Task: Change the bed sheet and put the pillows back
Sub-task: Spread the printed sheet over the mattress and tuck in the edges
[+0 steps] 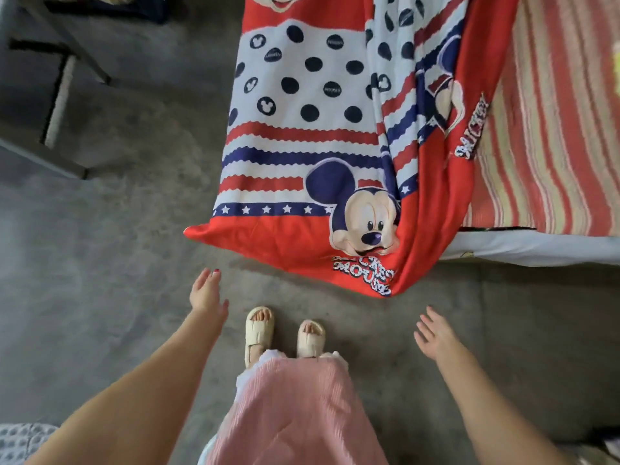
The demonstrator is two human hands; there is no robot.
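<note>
A bare grey concrete floor [100, 263] fills the room's lower half, with a bed at the upper right. One cartoon-mouse bed sheet [312, 135], red with navy dots and stripes, hangs off the striped mattress [553, 129], its lower edge spilling onto the floor just beyond the fingertips. It probably lies so because it is only half spread, with most of the mattress bare to its right. Two hands hover empty above the floor: the left hand [206, 292] has its fingers straight and loosely together, nearest the sheet's left corner; the right hand [436, 335] has its fingers spread, below the sheet's low right corner. Both seem poised to take that hem. Between the hands stand two cream sandals [258, 330]. No pillows show.
</note>
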